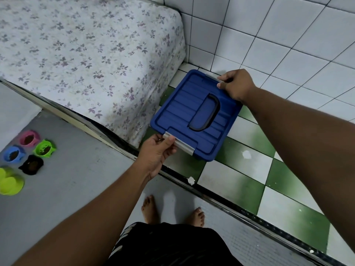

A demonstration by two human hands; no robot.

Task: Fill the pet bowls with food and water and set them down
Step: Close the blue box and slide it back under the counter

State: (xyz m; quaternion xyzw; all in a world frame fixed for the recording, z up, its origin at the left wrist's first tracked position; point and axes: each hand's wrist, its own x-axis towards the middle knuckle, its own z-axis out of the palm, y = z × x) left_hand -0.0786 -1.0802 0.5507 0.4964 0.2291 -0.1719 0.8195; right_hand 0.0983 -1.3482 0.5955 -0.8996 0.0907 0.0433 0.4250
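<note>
1. Four small bowls, pink [29, 138], green [45, 148], blue [13, 153] and black [31, 164], stood clustered on the grey floor mat [76, 169] at the far left; each showed dark food inside. A lime double bowl [10, 182] sat just beside them, seemingly empty.
2. Well apart from the bowls, to their right, a blue lidded container [194, 114] was held over the green-and-white tiled floor [240, 169], beside the mattress [86, 54].
3. The left hand [156, 154] was closed on the grey latch [179, 144] at the near edge; the right hand [237, 84] was closed on the latch at the far edge.
4. The container's handle [208, 112] ran roughly between the two hands.
5. Judgement: the left hand lay nearer the bowls; water appeared outstanding.
</note>
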